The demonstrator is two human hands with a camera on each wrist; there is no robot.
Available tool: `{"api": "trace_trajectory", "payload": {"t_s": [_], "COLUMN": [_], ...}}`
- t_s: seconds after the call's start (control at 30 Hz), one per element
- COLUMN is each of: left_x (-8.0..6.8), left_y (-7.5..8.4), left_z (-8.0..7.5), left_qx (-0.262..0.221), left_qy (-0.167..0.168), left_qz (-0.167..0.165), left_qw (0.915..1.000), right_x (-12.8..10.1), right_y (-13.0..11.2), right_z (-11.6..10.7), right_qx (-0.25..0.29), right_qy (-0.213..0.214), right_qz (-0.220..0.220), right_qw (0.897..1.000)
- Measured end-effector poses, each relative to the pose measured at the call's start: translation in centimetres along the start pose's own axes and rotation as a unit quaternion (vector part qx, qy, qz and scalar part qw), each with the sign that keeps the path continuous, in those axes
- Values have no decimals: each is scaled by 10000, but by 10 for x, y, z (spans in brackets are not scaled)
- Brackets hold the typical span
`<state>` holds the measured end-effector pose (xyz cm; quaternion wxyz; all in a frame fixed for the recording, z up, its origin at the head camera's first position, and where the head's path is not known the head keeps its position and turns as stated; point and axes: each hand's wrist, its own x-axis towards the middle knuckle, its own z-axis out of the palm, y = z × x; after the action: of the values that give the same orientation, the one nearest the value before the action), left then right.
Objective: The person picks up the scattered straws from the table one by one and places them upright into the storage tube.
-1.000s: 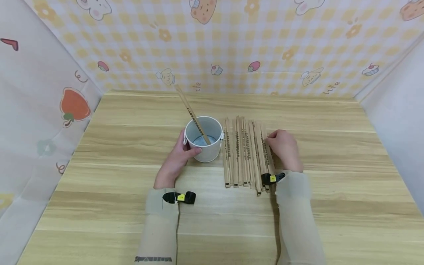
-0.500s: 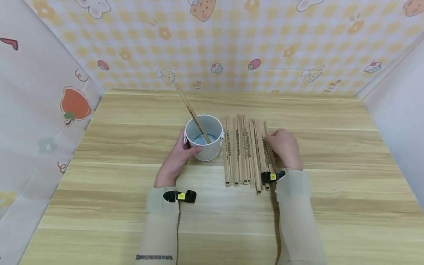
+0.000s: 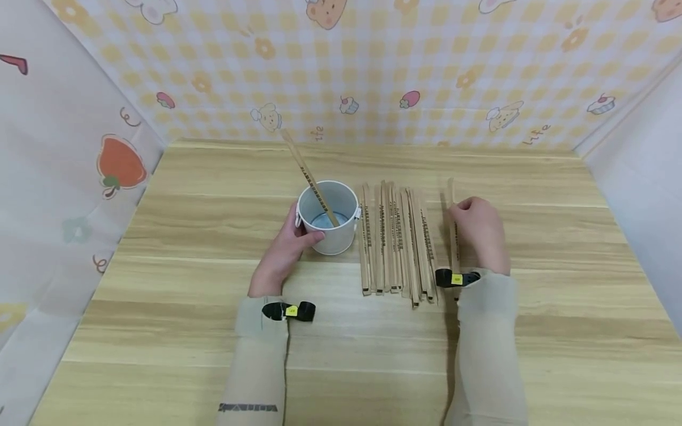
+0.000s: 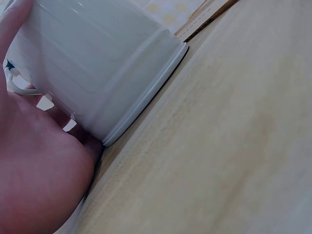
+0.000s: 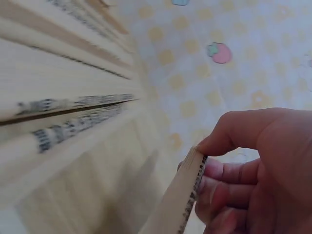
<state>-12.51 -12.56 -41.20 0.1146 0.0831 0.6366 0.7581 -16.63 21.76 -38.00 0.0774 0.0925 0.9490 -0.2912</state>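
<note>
A white metal bucket [image 3: 331,241] with side lugs stands on the wooden table. My left hand [image 3: 285,253] grips its left side, thumb across the front; in the left wrist view the palm lies beside the bucket wall [image 4: 97,63]. One straw in a brown paper wrapper [image 3: 301,168] leans inside the bucket, its upper end poking out to the back left. My right hand [image 3: 479,228] pinches another paper-wrapped straw [image 3: 452,190] between thumb and fingers, to the right of the row. The right wrist view shows this straw [image 5: 178,195] pinched too. Several more wrapped straws [image 3: 396,242] lie side by side right of the bucket.
The wooden table [image 3: 341,355] runs back to a yellow-checked cloth [image 3: 373,65] with cartoon prints. A white printed cloth [image 3: 53,195] hangs at the left, and a pale wall [image 3: 650,148] stands at the right.
My right hand has drawn one wrapped straw off the right end of the row and moved right with it. The left hand still holds the bucket in place.
</note>
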Motion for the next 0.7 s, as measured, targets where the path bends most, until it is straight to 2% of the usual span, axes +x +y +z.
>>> {"api": "trace_trajectory", "payload": {"t_s": [0.1, 0.2, 0.37, 0.5, 0.7], "left_x": [-2, -2, 0, 3, 4], "left_y": [1, 1, -3, -9, -12], "left_z": [0, -1, -4, -8, -8], "left_qx": [8, -16, -85, -144, -159], "left_qy": [28, 40, 16, 8, -12], "left_qz": [-36, -44, 26, 55, 83], "left_qw": [10000, 10000, 10000, 9999, 9998], "right_x": [-4, -8, -18, -30, -53], "right_y": [-5, -14, -34, -54, -87], "right_z": [-7, -14, -27, -36, -45], "right_qx": [179, 339, 612, 916, 1667], "right_qy": [300, 788, 1699, 2315, 2915], "right_qz": [-77, -188, -471, -911, -1675], "right_qw": [9994, 9961, 9824, 9642, 9269]}}
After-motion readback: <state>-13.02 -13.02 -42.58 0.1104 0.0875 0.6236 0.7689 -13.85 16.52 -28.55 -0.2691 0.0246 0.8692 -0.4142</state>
